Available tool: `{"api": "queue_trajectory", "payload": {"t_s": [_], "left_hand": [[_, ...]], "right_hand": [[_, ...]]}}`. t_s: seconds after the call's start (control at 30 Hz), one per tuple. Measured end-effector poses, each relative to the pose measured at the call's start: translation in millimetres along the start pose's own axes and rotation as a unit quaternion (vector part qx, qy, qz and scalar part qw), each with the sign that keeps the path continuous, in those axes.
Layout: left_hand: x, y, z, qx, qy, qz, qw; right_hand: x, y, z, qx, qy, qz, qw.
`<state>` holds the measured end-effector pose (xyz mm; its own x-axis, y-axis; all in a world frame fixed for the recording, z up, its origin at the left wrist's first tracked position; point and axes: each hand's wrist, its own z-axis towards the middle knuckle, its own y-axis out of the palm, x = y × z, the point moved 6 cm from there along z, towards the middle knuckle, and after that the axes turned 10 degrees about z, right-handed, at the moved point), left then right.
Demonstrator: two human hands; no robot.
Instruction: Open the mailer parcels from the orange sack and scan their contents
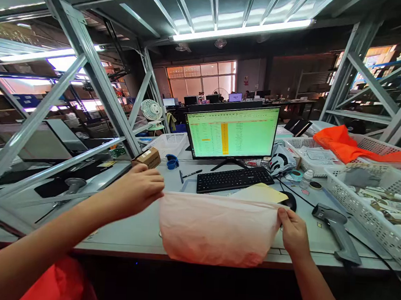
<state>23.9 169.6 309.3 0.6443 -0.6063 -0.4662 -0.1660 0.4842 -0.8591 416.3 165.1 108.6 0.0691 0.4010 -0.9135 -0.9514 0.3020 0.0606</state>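
Observation:
A whitish, thin plastic bag (216,230) is stretched between my two hands over the front edge of the desk. My left hand (144,187) is closed on its upper left corner. At the upper right corner, my right hand (292,228) pinches the bag between thumb and fingers. Its lower part hangs loose, with a reddish tint at the bottom; what is inside, if anything, cannot be made out. Behind the bag lie a black keyboard (234,180) and a yellow sheet of paper (261,193). A black mouse (289,201) is just beyond my right hand.
A monitor (233,131) stands behind the keyboard. On the right are a barcode scanner (340,231) and a white basket (337,194) of small packages. A cardboard box (149,157) and a blue tape roll (171,162) sit at left. Metal posts (89,80) frame the desk.

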Motion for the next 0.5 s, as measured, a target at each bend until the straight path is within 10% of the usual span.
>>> {"api": "queue_trajectory", "payload": {"t_s": [0.13,0.23,0.3,0.5], "left_hand": [[-46,53.0,-14,-0.018,-0.141,-0.195,0.970],[-59,124.4,-33,0.058,-0.349,-0.449,0.821],[-59,173.5,-57,0.126,-0.483,-0.523,0.691],[-51,259.6,-137,0.140,-0.625,-0.545,0.542]], "right_hand": [[11,25,25,-0.043,0.021,-0.027,0.998],[10,15,32,-0.036,0.021,-0.065,0.997],[8,-27,34,0.020,0.002,-0.134,0.991],[34,-205,45,0.208,0.016,-0.443,0.872]]}}
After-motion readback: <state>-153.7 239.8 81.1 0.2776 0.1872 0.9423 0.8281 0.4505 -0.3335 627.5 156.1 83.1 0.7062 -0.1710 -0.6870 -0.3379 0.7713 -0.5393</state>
